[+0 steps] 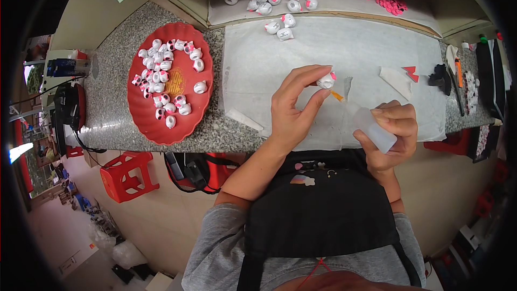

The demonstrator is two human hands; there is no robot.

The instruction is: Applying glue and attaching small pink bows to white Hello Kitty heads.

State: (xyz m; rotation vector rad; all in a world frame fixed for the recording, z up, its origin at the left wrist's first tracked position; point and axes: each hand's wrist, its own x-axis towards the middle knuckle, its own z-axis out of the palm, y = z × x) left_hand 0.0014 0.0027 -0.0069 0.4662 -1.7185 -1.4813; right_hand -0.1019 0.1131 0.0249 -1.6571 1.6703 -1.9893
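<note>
Between the thumb and fingers of my left hand (296, 102) is a small white figurine head (326, 80) with a pink patch. My right hand (396, 129) grips a translucent white squeeze bottle (375, 131), tilted up to the left. Its orange nozzle tip (336, 96) points at the underside of the figurine head, very near it; whether they touch I cannot tell. Both hands are above the white paper sheet (253, 81) on the counter. Several similar white and pink heads lie on a red scalloped plate (145, 132) to the left.
More white heads (284, 33) lie at the sheet's far edge and on the shelf behind, beside a pile of pink pieces (390, 5). A paper scrap (396, 82), red pieces (411, 73) and a black cloth (440, 79) lie right. Red stools (126, 177) stand below the counter.
</note>
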